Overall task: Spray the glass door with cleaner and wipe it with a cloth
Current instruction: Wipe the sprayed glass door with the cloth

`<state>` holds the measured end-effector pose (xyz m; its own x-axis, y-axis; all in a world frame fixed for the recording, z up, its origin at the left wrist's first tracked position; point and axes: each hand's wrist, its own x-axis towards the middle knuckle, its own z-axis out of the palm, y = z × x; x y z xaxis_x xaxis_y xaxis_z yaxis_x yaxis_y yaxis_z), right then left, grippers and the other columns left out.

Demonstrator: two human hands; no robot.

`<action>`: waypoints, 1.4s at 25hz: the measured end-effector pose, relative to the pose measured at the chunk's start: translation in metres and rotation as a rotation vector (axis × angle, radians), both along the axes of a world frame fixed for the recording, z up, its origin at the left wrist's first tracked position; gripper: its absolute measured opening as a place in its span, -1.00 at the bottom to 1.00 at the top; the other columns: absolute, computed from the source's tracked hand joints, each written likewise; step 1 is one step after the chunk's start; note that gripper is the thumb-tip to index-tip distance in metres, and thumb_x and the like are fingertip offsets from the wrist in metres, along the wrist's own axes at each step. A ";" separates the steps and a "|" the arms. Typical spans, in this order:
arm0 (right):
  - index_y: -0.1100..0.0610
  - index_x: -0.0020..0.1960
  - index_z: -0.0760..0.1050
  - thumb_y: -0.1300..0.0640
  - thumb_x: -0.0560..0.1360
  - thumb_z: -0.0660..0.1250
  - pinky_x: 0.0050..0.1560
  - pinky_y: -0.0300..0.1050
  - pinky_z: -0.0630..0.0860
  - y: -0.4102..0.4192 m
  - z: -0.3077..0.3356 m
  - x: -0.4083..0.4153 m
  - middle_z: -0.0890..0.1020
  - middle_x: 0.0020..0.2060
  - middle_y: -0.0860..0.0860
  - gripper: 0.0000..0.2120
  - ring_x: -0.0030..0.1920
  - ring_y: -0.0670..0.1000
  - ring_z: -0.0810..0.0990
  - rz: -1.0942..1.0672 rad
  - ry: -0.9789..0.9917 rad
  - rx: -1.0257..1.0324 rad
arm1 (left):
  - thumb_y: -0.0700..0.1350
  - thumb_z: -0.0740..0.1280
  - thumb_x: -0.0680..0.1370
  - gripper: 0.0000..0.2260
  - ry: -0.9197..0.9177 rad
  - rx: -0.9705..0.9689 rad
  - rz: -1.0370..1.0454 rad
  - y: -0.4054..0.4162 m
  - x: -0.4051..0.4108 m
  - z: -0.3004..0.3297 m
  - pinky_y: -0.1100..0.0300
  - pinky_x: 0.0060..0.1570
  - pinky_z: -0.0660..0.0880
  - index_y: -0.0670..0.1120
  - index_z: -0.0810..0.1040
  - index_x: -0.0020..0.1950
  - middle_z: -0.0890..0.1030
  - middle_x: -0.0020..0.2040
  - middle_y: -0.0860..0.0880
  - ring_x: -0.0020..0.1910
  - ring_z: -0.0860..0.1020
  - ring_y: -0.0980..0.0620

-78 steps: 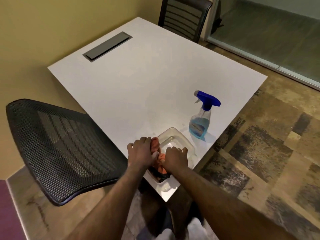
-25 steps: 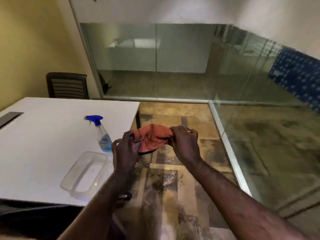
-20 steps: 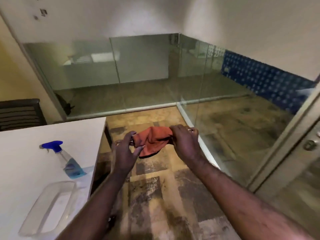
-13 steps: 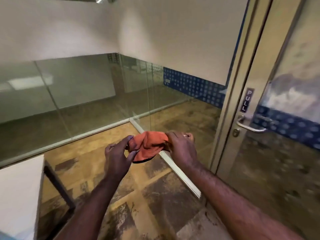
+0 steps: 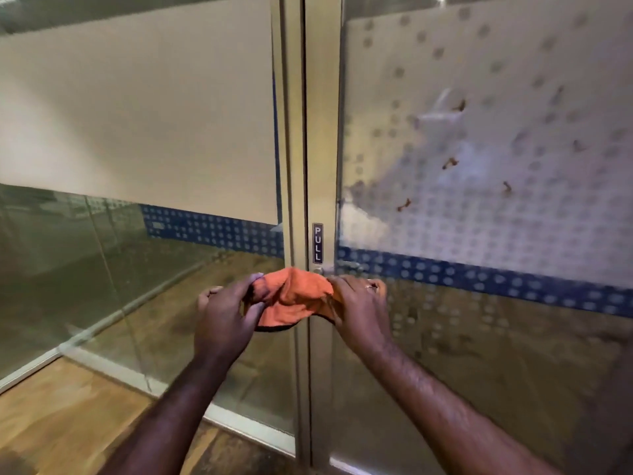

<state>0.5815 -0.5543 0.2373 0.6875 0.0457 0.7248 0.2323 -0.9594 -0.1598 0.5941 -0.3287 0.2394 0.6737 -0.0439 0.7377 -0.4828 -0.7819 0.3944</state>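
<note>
Head view now fills with the glass door (image 5: 479, 207); I note table and spray bottle gone from sight. Orange cloth (image 5: 291, 298) hangs bunched before the frame, left hand (image 5: 224, 315) and right hand (image 5: 359, 308) both pinching it. Wiping likely next.

Dim, warm indoor light, the frosted dotted glass door (image 5: 496, 166) smeared by motion blur, wide-angle bending at the edges.

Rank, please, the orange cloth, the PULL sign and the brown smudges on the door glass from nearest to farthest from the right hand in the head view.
1. Orange cloth, held in the right hand, to its left.
2. PULL sign, just above, on the door frame.
3. Brown smudges, high on the glass, up right.
</note>
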 end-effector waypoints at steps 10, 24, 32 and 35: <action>0.04 0.38 0.26 -0.04 0.44 0.34 0.24 0.15 0.33 -0.106 -0.009 0.031 0.46 0.33 0.10 -0.43 0.25 0.15 0.46 -0.232 -0.182 0.192 | -0.15 0.45 0.46 -0.65 -0.115 0.112 -0.287 -0.149 0.084 0.077 0.07 0.11 0.18 0.03 0.61 0.25 0.70 0.18 0.05 0.16 0.63 -0.01; -0.09 0.45 0.12 0.04 0.34 0.49 0.23 0.25 0.37 -0.162 -0.020 0.124 0.16 0.42 0.24 -0.19 0.35 0.27 0.28 -0.427 -0.434 0.190 | 0.04 0.29 0.50 -0.62 -0.097 0.292 -0.665 -0.280 0.139 0.126 0.20 0.13 0.10 0.09 0.57 0.31 0.67 0.22 0.14 0.11 0.55 0.12; -0.09 0.50 0.05 0.17 0.41 0.43 0.18 0.22 0.47 -0.176 0.010 0.169 0.10 0.42 0.20 -0.19 0.33 0.26 0.28 -0.426 -0.480 0.319 | 0.12 0.29 0.56 -0.57 -0.104 -0.082 -0.780 -0.263 0.208 0.133 -0.11 0.25 0.48 -0.03 0.53 0.37 0.63 0.23 0.05 0.14 0.58 0.02; -0.07 0.51 0.07 0.16 0.43 0.42 0.17 0.26 0.47 -0.173 0.020 0.189 0.10 0.44 0.21 -0.22 0.32 0.31 0.30 -0.493 -0.408 0.348 | 0.12 0.28 0.57 -0.57 -0.172 -0.106 -0.616 -0.246 0.249 0.123 -0.13 0.31 0.41 -0.04 0.51 0.38 0.59 0.30 0.01 0.27 0.51 -0.03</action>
<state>0.7709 -0.7268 0.2577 0.2404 -0.4795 0.8440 -0.1080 -0.8773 -0.4677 0.8433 -0.5746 0.3623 0.4204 -0.3057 0.8543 -0.8937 -0.3025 0.3315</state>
